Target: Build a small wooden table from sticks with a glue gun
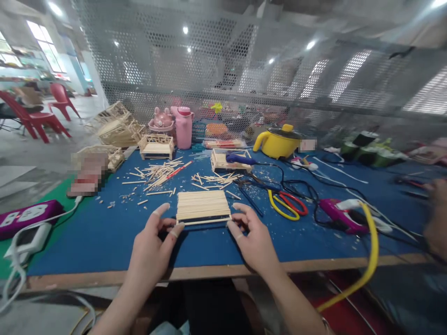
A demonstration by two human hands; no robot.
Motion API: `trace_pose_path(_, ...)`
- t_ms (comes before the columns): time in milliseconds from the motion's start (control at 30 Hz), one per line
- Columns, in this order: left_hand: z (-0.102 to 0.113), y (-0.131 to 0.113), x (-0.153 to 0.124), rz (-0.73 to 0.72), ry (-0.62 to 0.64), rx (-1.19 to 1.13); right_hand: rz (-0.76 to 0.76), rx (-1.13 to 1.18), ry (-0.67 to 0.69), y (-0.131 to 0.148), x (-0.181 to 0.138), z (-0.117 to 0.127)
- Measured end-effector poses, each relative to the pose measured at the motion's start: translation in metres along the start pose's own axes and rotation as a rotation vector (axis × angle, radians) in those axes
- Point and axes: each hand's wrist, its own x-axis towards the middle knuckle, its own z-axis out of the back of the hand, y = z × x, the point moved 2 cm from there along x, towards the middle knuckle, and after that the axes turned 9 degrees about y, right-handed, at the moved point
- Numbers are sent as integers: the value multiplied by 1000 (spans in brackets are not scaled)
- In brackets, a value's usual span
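Observation:
In the middle of the near table lies a flat panel of pale wooden sticks (202,204), laid side by side. One thin wooden stick (204,222) runs along its near edge, with a narrow dark gap behind it. My left hand (153,246) is closed at the panel's left near corner, thumb and fingers at that stick's end. At the opposite corner, my right hand (253,237) grips in the same way. Pale coverings wrap some fingertips on both hands. Whether the front stick is fixed to the panel, I cannot tell.
Loose sticks (160,174) lie beyond the panel. A blue glue gun (240,159) rests on a small stick bed frame (218,163). Scissors (284,204), black cables and a purple power strip (344,216) are on the right. Behind stands a yellow pot (281,143). Another person's hand (436,209) shows far right.

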Motion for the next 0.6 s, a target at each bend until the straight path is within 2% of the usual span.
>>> trace_pose_path(233, -3, -2, -5, -165, 65, 17, 44, 60, -56, 4, 0, 5)
trace_pose_path(467, -1, -6, -7, -131, -20, 63, 80, 208, -30, 1, 1, 5)
trace_pose_path(600, 0, -6, -7, -110, -19, 113, 78, 162, -49, 0, 0, 4)
